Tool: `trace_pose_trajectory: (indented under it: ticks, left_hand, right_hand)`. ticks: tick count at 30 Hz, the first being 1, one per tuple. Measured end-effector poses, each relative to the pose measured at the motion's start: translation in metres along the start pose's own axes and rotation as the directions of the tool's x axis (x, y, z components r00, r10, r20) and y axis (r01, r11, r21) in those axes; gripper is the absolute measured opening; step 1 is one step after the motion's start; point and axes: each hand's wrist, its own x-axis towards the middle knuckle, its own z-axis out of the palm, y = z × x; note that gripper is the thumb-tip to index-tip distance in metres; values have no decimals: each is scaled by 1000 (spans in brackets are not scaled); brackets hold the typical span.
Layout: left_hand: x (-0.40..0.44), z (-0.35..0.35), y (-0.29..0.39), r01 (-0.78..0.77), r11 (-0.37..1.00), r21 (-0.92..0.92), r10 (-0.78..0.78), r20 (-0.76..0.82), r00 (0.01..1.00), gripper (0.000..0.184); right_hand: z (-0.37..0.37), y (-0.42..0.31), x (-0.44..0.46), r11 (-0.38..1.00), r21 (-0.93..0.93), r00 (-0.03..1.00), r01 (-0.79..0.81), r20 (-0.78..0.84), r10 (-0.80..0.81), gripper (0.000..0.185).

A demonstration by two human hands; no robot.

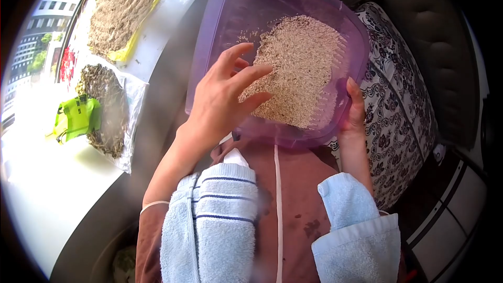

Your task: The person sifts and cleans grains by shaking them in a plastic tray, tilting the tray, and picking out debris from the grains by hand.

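Observation:
A translucent purple plastic tray (230, 0) is held tilted in front of my body. Pale, small grain-like pieces (301, 68) are heaped in its middle and right side, with a few scattered toward the left. My left hand (225, 91) hovers over the near left of the heap, its fingers bent and apart; nothing shows between them. With my right hand (355, 107) I grip the tray's lower right edge, thumb on the rim and the other fingers mostly hidden behind the wall.
On the white sill at left lie a plastic bag of dried, dark strips (107, 112), a bright green packet (77, 118) and a yellow-edged sheet with brownish, sandy material (123, 10). A patterned bed cover (390, 99) and dark padded headboard (427, 47) are at right.

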Motion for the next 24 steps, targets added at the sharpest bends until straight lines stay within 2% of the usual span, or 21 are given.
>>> trace_pose_trajectory:
  ticks: [1,3,5,6,7,9,10,11,13,16,20,22,24]
  left_hand:
    - [-1,-4,-2,-19,1000,12,19,-14,1000,14]
    - [-7,-15,-11,33,998,45,-20,-263,965,18]
    - [-21,-31,-23,99,984,150,-4,-531,848,43]
    - [-34,-31,-39,104,964,-245,-239,-627,742,50]
    - [-40,-33,-39,143,811,-568,-538,-625,566,50]
    - [-54,-16,-57,133,415,-900,-815,-302,494,46]
    - [-56,4,-59,139,179,-974,-813,-67,578,47]
    - [-50,24,-53,167,-65,-984,-744,159,649,49]
    - [-31,54,-28,123,-249,-961,-733,270,624,49]
    - [-4,69,-25,-32,-124,-992,-708,66,703,44]
    - [-5,55,-44,-44,-66,-997,-760,22,650,45]
    - [-3,43,-38,-24,-34,-999,-780,11,626,43]
    - [-5,34,-43,48,33,-998,-775,5,631,43]
  right_hand:
    - [-1,1,2,1000,1,1000,16,4,-16,74]
    - [-7,1,5,999,32,1000,12,25,-12,76]
    - [-9,0,10,999,35,999,37,24,-38,77]
    - [-7,-1,14,998,22,998,63,12,-63,77]
    - [-4,-3,18,996,9,996,91,2,-91,77]
    - [1,-4,28,992,-1,992,123,9,-123,77]
    - [5,-3,33,991,-13,991,136,2,-136,77]
    - [9,-2,38,989,-26,990,143,-4,-143,76]
    - [11,9,36,988,-54,989,145,4,-145,77]
    - [10,23,32,984,-100,989,144,32,-142,79]
    - [-10,40,33,969,-190,987,161,44,-156,83]
    - [-22,2,56,978,-130,979,164,140,-146,85]
    - [-4,-42,75,891,-388,967,234,183,-175,84]
